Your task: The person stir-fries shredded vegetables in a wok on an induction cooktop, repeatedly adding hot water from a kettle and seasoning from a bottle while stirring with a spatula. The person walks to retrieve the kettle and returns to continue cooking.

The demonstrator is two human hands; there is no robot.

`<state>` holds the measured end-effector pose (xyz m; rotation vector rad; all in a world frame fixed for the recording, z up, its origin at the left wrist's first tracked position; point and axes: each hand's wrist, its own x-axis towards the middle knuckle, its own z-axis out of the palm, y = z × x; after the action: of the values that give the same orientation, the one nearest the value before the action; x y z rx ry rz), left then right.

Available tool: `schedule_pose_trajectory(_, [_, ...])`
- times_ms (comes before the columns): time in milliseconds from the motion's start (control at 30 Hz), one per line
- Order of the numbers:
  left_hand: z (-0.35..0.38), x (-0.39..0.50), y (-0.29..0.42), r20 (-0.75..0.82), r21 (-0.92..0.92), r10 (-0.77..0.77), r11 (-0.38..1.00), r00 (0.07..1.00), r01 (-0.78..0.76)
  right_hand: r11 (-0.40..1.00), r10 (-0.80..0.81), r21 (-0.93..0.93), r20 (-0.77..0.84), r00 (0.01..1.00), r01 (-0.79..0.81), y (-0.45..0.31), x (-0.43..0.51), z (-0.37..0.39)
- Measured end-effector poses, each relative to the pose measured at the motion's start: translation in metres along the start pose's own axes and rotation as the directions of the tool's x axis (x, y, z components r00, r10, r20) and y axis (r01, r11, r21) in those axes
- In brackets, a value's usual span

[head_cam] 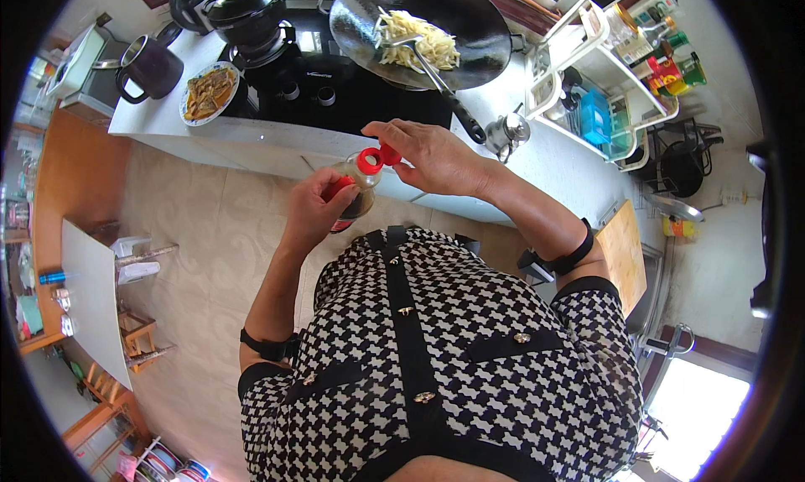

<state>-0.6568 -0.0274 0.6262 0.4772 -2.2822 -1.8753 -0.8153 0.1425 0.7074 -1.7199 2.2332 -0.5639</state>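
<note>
In front of my body, my left hand (321, 199) grips a clear glass bottle (361, 202) with dark contents and a red pouring collar (370, 161). A red part of the bottle shows between that thumb and fingers. My right hand (434, 155) pinches the red cap (390, 155) right beside the collar, and the bottle's mouth is uncovered. Beyond my hands, a wok (484, 41) on the stove holds pale shredded vegetable (418, 41). A metal spatula (440, 82) rests in it, its black handle reaching over the wok's near rim.
Left of the black glass stovetop (352, 107) stand a plate of cooked food (210, 95) and a dark mug (151, 67). A lidded black pot (248, 16) sits on the left burner. To the right are a small metal pot (506, 133), a white condiment rack (604, 79) and a cutting board (622, 255).
</note>
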Motion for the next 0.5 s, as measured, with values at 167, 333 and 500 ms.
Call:
schedule_pose_trajectory(167, [0.001, -0.006, -0.008, 0.002, -0.031, -0.025, 0.999, 1.0, 0.025, 0.98, -0.131, 0.149, 0.005, 0.991, 0.129, 0.001, 0.013, 0.003])
schedule_pose_trajectory(333, [0.001, -0.009, -0.015, -0.016, 0.051, 0.003, 0.999, 1.0, -0.002, 0.954, -0.263, 0.151, 0.0, 0.965, 0.26, 0.006, 0.019, 0.006])
schedule_pose_trajectory(500, [0.005, -0.008, -0.015, -0.021, 0.084, 0.025, 0.996, 0.999, -0.023, 0.993, -0.028, 0.116, 0.089, 0.996, 0.017, 0.002, 0.017, 0.011])
